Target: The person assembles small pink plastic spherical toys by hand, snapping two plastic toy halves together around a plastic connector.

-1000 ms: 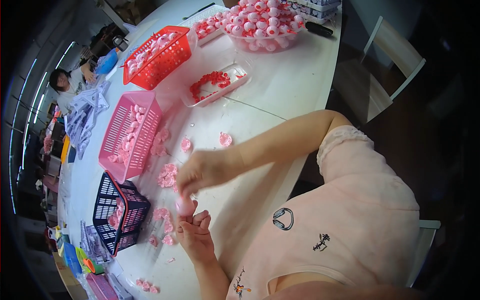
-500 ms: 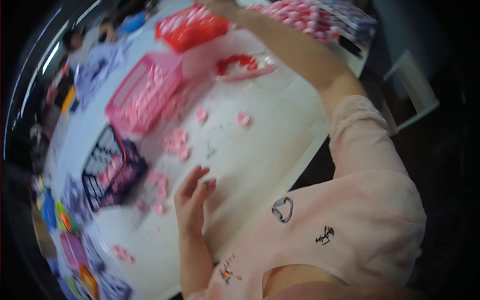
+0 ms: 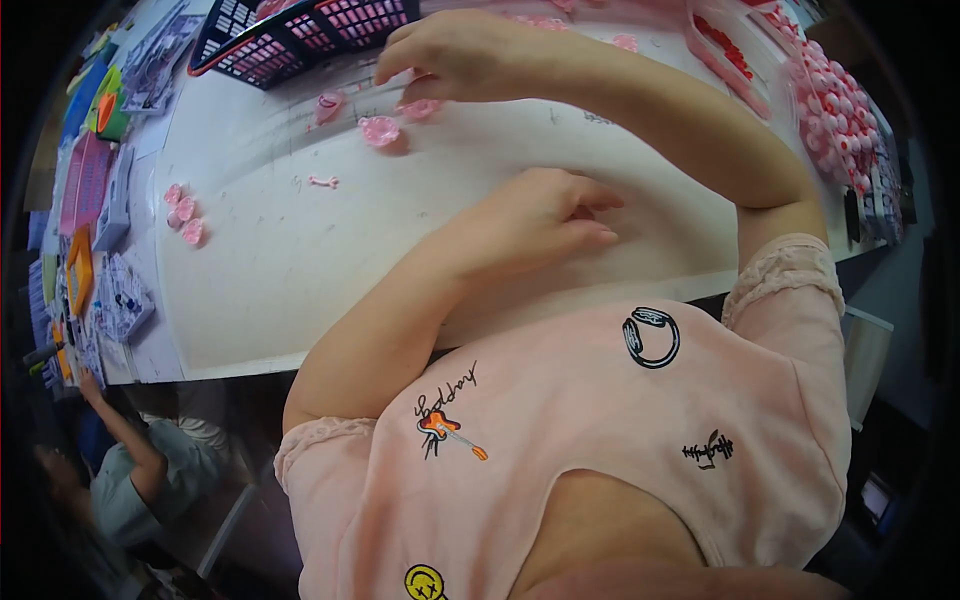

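Across the upper frame runs a white surface, scuffed with faint pencil marks and bent by the lens. Right hand reaches to the far side, fingers curled down with the tips on a pink piece; whether it is pinched or only touched cannot be told. A second pink piece lies just beside it, a third a little further left, and a small pink bone-shaped bit sits apart, nearer the person. Left hand rests flat on the surface near its front edge, fingers loosely together, holding nothing.

At the far left corner stands a dark blue basket with pink parts inside, near the right hand. A cluster of three or four pink pieces lies toward the left edge, well apart from both hands. Along the right rim sits a heap of pink-and-white balls, with a shallow tray of red items beside it.

Left margin of the surface is crowded with coloured trays and packets, their contents too small to tell. Below the surface's left end a second person in a pale blue top raises an arm toward that edge. Floor area under the surface is dark.
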Action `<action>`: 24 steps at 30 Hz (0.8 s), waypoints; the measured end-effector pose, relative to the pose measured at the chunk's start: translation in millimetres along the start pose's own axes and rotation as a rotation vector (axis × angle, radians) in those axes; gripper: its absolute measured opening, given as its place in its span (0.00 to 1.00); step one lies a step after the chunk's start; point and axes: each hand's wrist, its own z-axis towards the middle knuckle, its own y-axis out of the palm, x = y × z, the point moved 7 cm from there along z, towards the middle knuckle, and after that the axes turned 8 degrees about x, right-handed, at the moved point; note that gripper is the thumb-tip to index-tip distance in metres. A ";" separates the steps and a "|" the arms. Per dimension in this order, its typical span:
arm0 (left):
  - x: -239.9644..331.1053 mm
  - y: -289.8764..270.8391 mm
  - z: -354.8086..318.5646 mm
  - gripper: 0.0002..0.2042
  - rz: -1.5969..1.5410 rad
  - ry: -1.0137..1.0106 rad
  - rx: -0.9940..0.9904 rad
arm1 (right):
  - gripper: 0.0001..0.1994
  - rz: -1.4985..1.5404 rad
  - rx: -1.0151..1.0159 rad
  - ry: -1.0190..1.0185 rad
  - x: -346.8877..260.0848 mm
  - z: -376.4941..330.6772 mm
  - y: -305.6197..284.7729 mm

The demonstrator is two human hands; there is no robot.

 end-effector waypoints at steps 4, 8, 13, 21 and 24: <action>-0.8 1.7 0.9 0.17 0.013 0.029 0.021 | 0.12 -0.033 -0.003 0.057 -9.5 36.3 30.1; 1.2 -1.3 0.5 0.17 0.029 0.064 0.030 | 0.14 0.016 -0.063 0.097 11.9 59.2 64.0; -1.3 0.4 2.1 0.16 0.055 0.063 0.019 | 0.12 0.060 -0.074 0.135 7.5 54.2 51.6; -34.0 -18.0 7.4 0.16 -0.408 -0.363 0.332 | 0.10 0.143 0.191 0.025 -1.0 -20.5 -53.6; -37.6 -45.2 0.8 0.20 -0.678 -0.332 0.683 | 0.10 0.235 0.179 0.245 0.7 -62.5 -85.3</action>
